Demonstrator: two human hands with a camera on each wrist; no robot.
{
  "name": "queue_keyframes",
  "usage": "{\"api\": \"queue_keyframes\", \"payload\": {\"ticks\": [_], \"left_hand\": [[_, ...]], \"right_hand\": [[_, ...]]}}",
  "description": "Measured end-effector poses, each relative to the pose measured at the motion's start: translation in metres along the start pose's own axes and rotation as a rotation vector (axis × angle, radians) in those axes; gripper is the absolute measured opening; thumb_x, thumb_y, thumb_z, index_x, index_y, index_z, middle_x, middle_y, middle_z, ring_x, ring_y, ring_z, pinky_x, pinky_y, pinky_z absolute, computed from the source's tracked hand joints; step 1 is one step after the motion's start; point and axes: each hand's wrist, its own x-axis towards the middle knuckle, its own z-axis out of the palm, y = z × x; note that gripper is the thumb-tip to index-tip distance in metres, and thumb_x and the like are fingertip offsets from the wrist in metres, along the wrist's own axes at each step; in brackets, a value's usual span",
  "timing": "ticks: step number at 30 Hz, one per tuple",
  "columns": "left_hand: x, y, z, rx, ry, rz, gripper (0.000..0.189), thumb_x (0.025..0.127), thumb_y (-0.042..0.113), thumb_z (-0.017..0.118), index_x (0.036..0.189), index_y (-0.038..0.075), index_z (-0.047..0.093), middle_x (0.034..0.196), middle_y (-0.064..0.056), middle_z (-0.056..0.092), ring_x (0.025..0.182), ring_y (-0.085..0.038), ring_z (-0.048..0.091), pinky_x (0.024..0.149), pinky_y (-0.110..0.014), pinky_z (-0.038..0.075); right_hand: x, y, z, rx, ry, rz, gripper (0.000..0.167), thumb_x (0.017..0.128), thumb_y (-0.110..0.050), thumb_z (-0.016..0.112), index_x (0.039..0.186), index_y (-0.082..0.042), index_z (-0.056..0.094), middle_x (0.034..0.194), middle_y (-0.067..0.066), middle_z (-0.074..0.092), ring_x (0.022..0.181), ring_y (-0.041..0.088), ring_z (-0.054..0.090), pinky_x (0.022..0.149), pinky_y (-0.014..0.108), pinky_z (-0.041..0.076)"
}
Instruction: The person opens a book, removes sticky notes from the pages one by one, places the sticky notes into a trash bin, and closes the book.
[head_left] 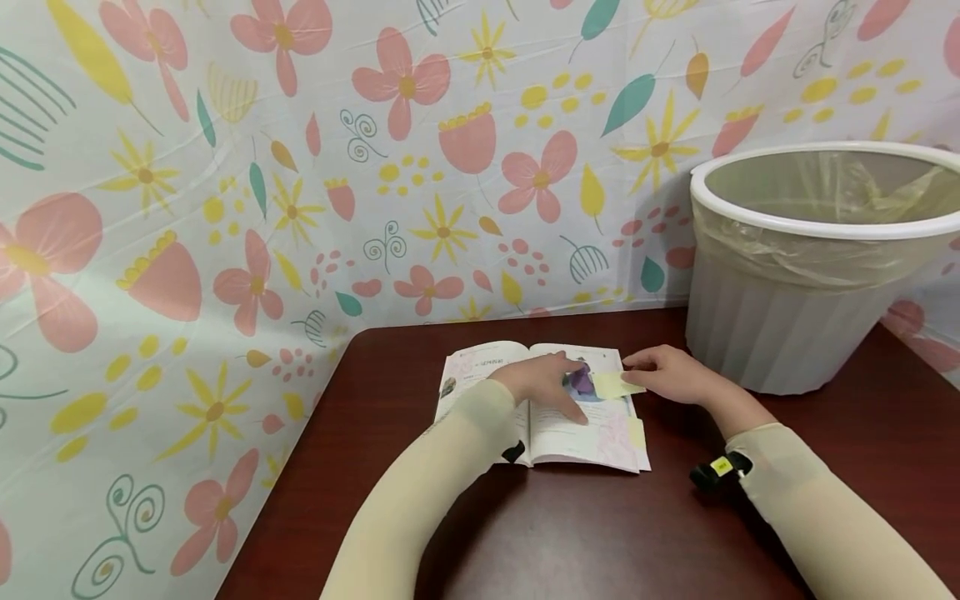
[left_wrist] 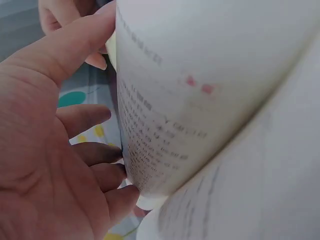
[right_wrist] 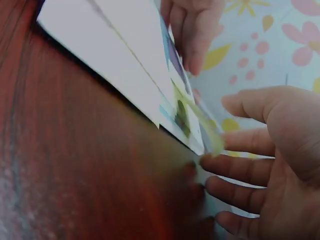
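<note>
An open book (head_left: 558, 442) with printed pages lies on the table, a colour picture on its right-hand page. My left hand (head_left: 542, 383) rests across that page with fingers spread; in the left wrist view its thumb and fingertips touch the page edge (left_wrist: 145, 120). A pale yellow sticky note (head_left: 611, 385) sticks out past the book's right edge. My right hand (head_left: 671, 375) is at this note, fingers extended. In the right wrist view, the fingertips lie beside the blurred yellow note (right_wrist: 212, 132), with the thumb apart from it. Another yellow tab (head_left: 637, 437) shows lower on the same edge.
A grey waste bin (head_left: 772, 325) with a white rim and a clear liner stands at the table's back right. The dark red table (head_left: 570, 533) meets a flower-patterned cloth (head_left: 300, 167) behind and at the left. A black wrist strap (head_left: 708, 475) sits by the right cuff.
</note>
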Motion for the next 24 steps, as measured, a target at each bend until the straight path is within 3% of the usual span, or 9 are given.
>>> {"api": "queue_keyframes", "payload": {"ticks": [4,8,12,17,24], "left_hand": [[0.006,0.008,0.004,0.029,-0.029,-0.038,0.104,0.073,0.061,0.086,0.161,0.039,0.034,0.171,0.004,0.028,0.158,-0.014,0.028,0.126,-0.039,0.031],[0.008,0.017,0.006,0.105,-0.027,-0.074,0.105,0.073,0.061,0.087,0.161,0.036,0.035,0.165,0.01,0.038,0.153,-0.009,0.035,0.123,-0.034,0.035],[0.009,0.024,0.009,0.169,-0.031,-0.103,0.105,0.073,0.061,0.087,0.161,0.035,0.035,0.166,0.009,0.037,0.154,-0.01,0.034,0.124,-0.033,0.034],[0.009,0.027,0.009,0.171,-0.025,-0.127,0.106,0.073,0.06,0.088,0.161,0.036,0.034,0.169,0.006,0.033,0.157,-0.012,0.03,0.125,-0.035,0.031],[0.01,0.029,0.008,0.173,-0.046,-0.154,0.105,0.072,0.06,0.088,0.16,0.038,0.035,0.169,0.007,0.032,0.157,-0.011,0.028,0.125,-0.034,0.031]], "right_hand": [[0.003,0.004,0.004,-0.006,0.034,0.038,0.042,0.097,-0.031,0.068,0.124,0.002,0.073,0.126,0.024,0.071,0.112,0.036,0.067,0.087,0.048,0.058],[0.006,0.006,0.006,-0.008,0.057,0.099,0.034,0.094,-0.023,0.069,0.116,0.001,0.076,0.117,0.023,0.073,0.09,0.024,0.066,0.074,0.038,0.055],[0.006,0.007,0.006,0.004,0.072,0.127,0.025,0.092,-0.015,0.067,0.109,-0.001,0.078,0.104,0.018,0.074,0.075,0.02,0.057,0.064,0.031,0.048],[0.005,0.005,0.006,0.001,0.088,0.081,0.02,0.092,-0.01,0.063,0.104,-0.003,0.078,0.089,0.011,0.071,0.065,0.019,0.054,0.06,0.031,0.046],[0.004,-0.005,0.007,-0.046,0.082,-0.049,0.021,0.089,-0.008,0.063,0.101,-0.005,0.08,0.098,0.012,0.076,0.071,0.014,0.056,0.063,0.029,0.048]]}}
